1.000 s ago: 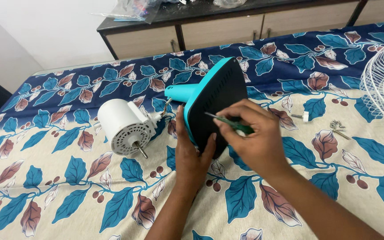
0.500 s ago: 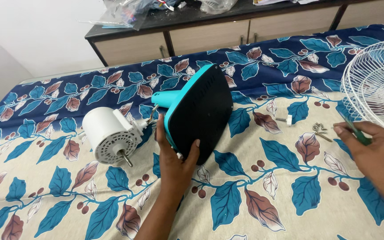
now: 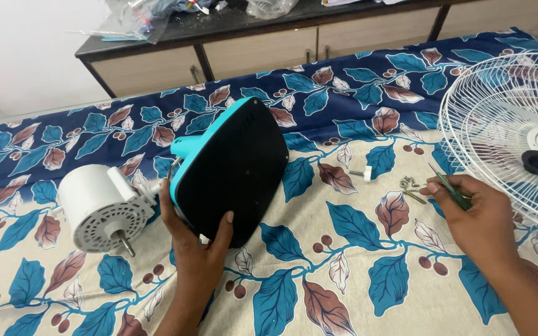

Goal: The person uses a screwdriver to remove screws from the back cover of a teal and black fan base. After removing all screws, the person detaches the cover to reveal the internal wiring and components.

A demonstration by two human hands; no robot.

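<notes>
Centre left of the frame: my left hand [image 3: 197, 239] props the fan base [image 3: 228, 171] on edge. My right hand [image 3: 477, 214] pinches a screwdriver [image 3: 451, 188] beside loose screws [image 3: 410, 185]; I judge they could scatter if nudged.

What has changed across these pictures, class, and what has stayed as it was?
The right hand, gripping the green-handled screwdriver, left the black underside of the fan base and swung out to the right, ending beside the small screws near the white wire grille. The left hand kept the base propped on edge; the white motor stayed put.
</notes>
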